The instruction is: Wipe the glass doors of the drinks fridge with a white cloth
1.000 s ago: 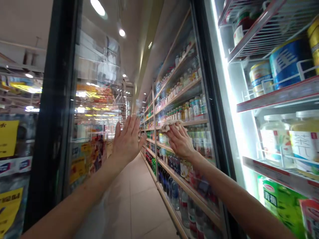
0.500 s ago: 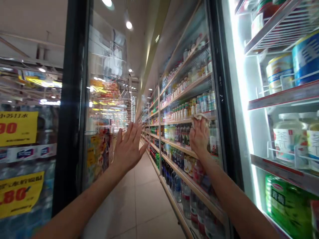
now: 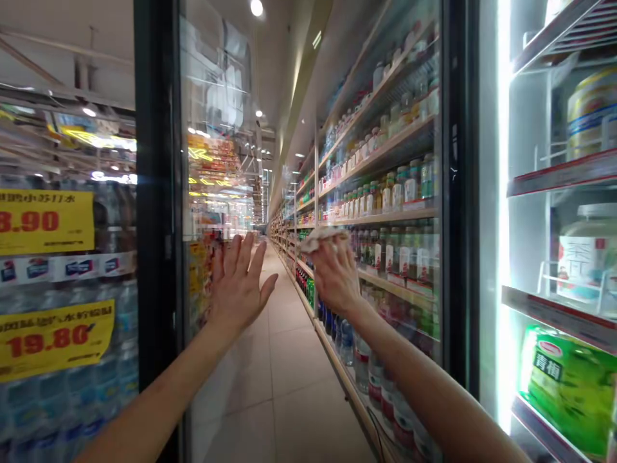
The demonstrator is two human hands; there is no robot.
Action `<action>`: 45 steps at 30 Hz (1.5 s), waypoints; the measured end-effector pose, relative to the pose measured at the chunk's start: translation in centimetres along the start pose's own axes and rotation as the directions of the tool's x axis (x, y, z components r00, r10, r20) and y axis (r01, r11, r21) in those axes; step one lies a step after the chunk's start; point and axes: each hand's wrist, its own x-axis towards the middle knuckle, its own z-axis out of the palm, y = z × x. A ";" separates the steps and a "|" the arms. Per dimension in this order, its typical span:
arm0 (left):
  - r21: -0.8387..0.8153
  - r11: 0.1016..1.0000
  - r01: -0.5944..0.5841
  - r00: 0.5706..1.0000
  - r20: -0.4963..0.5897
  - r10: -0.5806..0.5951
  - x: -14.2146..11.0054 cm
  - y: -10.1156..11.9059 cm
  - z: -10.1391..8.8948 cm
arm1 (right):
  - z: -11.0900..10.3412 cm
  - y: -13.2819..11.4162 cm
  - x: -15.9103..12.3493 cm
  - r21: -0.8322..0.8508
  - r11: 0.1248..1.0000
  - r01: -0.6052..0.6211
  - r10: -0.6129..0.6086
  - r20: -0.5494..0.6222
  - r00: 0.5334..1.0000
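My left hand [image 3: 238, 283] is open, fingers spread and flat against the glass of a black-framed cooler door [image 3: 154, 225]. My right hand [image 3: 335, 276] presses a crumpled whitish cloth [image 3: 321, 236] against the same pane, a little to the right of the left hand. Its fingers are closed over the cloth. Through the glass I see a long shop aisle with shelves of bottled drinks [image 3: 385, 193].
The lit cooler interior [image 3: 554, 180] stands at the right, with jars, cans and a green pack [image 3: 569, 386] on wire shelves. At the left are stacked water bottles with yellow price signs [image 3: 45, 222]. The tiled aisle floor [image 3: 289, 386] runs ahead.
My right hand slid the cloth across the glass, first to the right, then back left toward my left hand. My left hand stayed flat on the pane.
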 end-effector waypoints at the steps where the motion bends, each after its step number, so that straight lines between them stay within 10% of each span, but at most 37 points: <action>1: 0.005 1.000 -0.002 1.000 0.002 0.002 -0.1 0.0 0.0 | 0.0 -0.2 -0.3 0.006 0.996 0.090 -0.090 0.034 0.995; 4: 0.024 1.000 -0.017 1.000 0.022 0.017 -0.2 -0.1 -0.1 | -0.1 1.2 -1.2 -0.065 0.991 -0.118 0.116 -0.036 0.993; 7: 0.028 0.999 -0.020 0.999 0.027 0.019 -0.3 -0.3 0.0 | -0.3 2.6 -2.0 -0.087 0.899 -0.429 0.411 -0.169 0.896; 13: -0.006 1.000 -0.024 1.000 0.011 0.024 -0.3 -0.3 0.1 | -0.3 1.7 -3.3 -0.023 0.997 0.072 -0.069 0.099 0.993; 15: -0.012 0.999 -0.030 1.000 0.007 0.030 -0.3 -0.3 0.2 | -0.5 3.5 -3.4 -0.084 0.984 -0.158 0.159 0.007 0.987; 18: -0.002 0.999 -0.032 0.999 0.016 0.032 -0.4 -0.3 0.2 | -0.6 5.8 -3.9 -0.098 0.822 -0.561 0.538 -0.187 0.822; 23: -0.005 1.000 -0.023 0.999 0.022 0.023 -0.4 -0.4 0.4 | -0.4 4.4 -6.2 -0.033 0.993 -0.116 0.118 0.070 0.991; 29: -0.016 1.000 -0.012 0.999 0.035 0.012 -0.4 -0.2 0.3 | -0.3 4.5 -7.1 -0.082 0.865 -0.495 0.476 -0.182 0.861; 34: -0.024 1.000 0.008 0.998 0.063 -0.006 -0.5 -0.1 0.3 | -0.4 3.8 -8.1 -0.063 0.994 -0.090 0.092 0.025 0.995; 39: -0.051 0.999 0.018 0.996 0.083 -0.014 -0.5 -0.1 0.3 | -0.6 5.2 -9.5 -0.100 0.856 -0.507 0.482 -0.199 0.853; 45: -0.043 0.999 0.018 0.997 0.071 -0.015 -0.9 0.0 0.2 | -0.3 2.1 -11.2 -0.010 0.998 -0.060 0.060 0.039 0.997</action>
